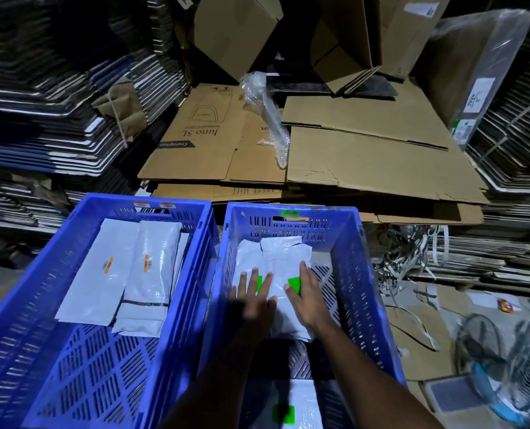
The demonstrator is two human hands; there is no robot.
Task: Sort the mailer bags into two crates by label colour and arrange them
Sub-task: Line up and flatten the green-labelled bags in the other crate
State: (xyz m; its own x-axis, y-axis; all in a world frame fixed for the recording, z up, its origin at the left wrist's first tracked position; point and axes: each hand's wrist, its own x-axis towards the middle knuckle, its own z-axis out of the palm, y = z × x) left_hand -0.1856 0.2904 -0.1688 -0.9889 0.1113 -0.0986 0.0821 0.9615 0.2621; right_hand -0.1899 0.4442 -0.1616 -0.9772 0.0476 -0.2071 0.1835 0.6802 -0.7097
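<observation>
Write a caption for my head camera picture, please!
Both hands press green-labelled mailer bags flat in the right blue crate.

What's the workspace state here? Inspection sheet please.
Surface: floor with flattened cardboard sheets behind the crates.
Job's things: left crate holds orange-label mailers; right crate holds green-label mailers; another green-label mailer lies nearer.
Clutter: bubble wrap, loose strapping.
Grippers: left hand and right hand press flat on the green-label mailers.
Cables: nothing seen for certain.
Surroundings: stacked flat cartons, fan at right.
</observation>
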